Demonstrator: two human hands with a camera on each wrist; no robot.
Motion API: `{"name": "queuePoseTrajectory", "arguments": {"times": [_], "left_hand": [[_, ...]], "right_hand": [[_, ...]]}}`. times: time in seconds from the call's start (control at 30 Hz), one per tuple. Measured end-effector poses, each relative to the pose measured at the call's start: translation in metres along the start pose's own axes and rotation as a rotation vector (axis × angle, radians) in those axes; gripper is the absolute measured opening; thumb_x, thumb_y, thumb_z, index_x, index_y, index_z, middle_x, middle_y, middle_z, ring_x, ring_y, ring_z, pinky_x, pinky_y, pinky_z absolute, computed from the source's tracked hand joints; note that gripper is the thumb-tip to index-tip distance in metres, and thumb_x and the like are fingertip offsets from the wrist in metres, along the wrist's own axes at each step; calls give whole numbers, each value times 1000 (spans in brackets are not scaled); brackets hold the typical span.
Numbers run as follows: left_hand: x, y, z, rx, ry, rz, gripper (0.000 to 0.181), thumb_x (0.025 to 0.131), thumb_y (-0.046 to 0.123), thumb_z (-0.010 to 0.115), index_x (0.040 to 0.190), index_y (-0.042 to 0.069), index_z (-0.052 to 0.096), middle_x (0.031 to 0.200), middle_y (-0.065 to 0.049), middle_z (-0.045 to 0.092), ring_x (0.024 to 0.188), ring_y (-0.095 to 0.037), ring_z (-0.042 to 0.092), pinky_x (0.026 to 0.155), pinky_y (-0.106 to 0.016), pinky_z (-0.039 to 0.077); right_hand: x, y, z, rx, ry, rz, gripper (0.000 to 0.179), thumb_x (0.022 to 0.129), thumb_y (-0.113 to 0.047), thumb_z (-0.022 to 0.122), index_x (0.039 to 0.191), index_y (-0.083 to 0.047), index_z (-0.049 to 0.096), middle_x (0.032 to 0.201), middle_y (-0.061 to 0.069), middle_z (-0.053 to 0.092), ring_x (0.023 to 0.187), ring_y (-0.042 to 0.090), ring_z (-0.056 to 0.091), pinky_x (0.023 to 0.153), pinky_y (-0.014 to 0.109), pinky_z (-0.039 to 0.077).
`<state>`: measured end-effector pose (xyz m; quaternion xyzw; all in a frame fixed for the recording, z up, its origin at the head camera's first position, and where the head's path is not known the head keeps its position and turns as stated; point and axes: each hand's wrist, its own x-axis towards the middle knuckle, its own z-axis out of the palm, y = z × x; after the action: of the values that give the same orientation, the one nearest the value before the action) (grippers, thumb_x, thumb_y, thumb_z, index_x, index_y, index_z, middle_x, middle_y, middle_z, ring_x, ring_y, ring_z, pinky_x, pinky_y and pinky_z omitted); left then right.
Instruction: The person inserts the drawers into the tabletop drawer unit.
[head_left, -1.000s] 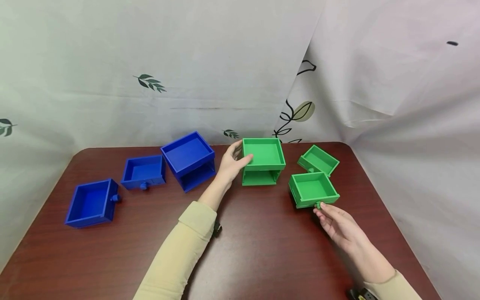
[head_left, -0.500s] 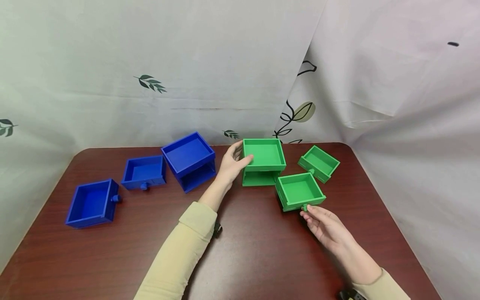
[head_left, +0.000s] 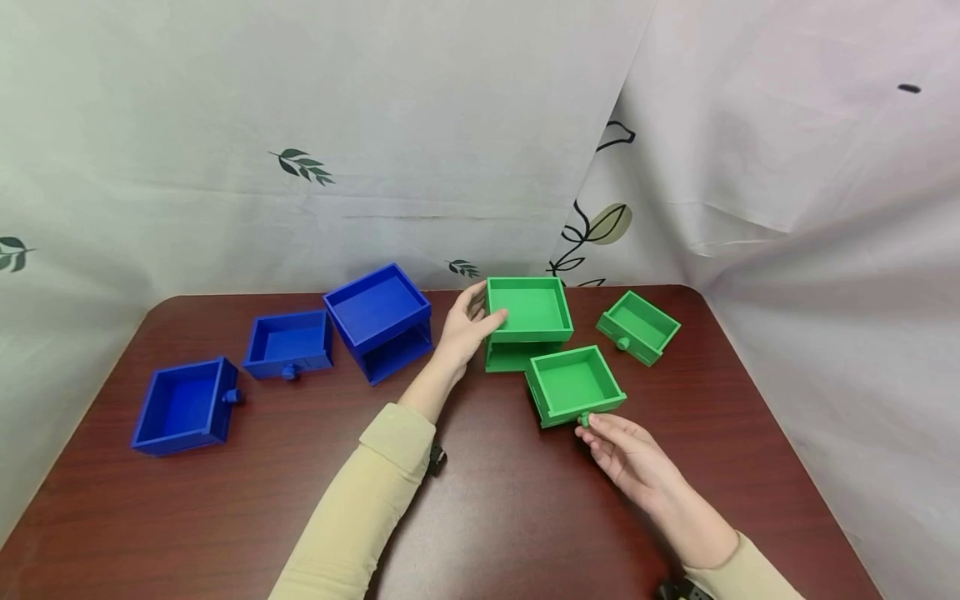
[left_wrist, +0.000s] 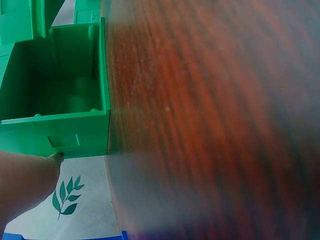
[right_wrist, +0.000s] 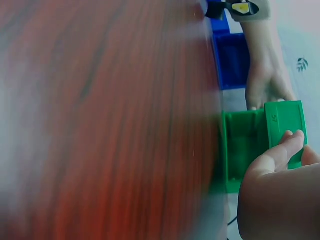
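In the head view a green drawer cabinet (head_left: 528, 307) stands at the table's back, an open tray on top and an open-fronted bay below. My left hand (head_left: 459, 332) holds its left side, thumb over the top rim. My right hand (head_left: 637, 467) pinches the knob of a green drawer (head_left: 576, 383), held above the table just in front of the cabinet and covering part of the bay. The right wrist view shows this drawer's underside (right_wrist: 285, 120) raised beside the bay. A second green drawer (head_left: 639, 327) lies to the right, knob towards me.
Left of the cabinet stands a blue cabinet (head_left: 377, 307) with an open bay. Two blue drawers lie further left, one blue drawer (head_left: 288, 340) near it and another blue drawer (head_left: 183, 408) nearer the table's left edge. A pale curtain (head_left: 450, 125) hangs behind the brown table (head_left: 480, 517).
My right hand has moved left with the green drawer, from in front of the other green drawer to in front of the green cabinet. The left hand has stayed on the cabinet.
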<state>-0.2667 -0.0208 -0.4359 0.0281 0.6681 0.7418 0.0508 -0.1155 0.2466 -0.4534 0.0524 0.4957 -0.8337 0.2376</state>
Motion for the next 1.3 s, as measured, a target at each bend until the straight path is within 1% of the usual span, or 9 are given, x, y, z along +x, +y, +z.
{"name": "queuePoseTrajectory", "arguments": {"times": [0.3,0.63,0.87,1.07,1.3], "left_hand": [[1,-1,0,7,-3,-11,74,99,10,73,164,9,38,170,-13,38,161,-31,32,135,-40,29],[0,-3,0,13,3,-13,73,99,12,73,163,9,38,170,-12,39,161,-31,33,135,-40,28],[-1,-3,1,16,4,-23,73,100,13,74,163,11,38,169,-11,39,160,-30,34,135,-40,30],[-2,-1,0,18,-1,-20,72,100,14,73,163,11,38,170,-10,39,160,-29,34,135,-40,30],[0,-1,-1,19,-6,-16,73,100,14,73,164,12,38,170,-11,38,160,-30,34,135,-41,29]], "right_hand": [[9,8,16,15,-12,20,36,112,-6,51,96,-21,80,95,-6,81,89,-2,72,79,8,58],[21,18,34,52,13,27,38,112,-6,52,92,-21,80,92,-6,81,86,-2,72,78,7,57],[25,21,40,62,46,39,38,112,-6,52,90,-21,79,91,-6,80,85,-2,72,77,7,57],[29,23,44,76,42,29,39,113,-5,49,92,-19,79,92,-5,80,86,-2,72,78,7,57],[32,23,48,79,80,38,39,113,-5,47,91,-18,77,91,-4,79,84,-2,71,78,6,57]]}}
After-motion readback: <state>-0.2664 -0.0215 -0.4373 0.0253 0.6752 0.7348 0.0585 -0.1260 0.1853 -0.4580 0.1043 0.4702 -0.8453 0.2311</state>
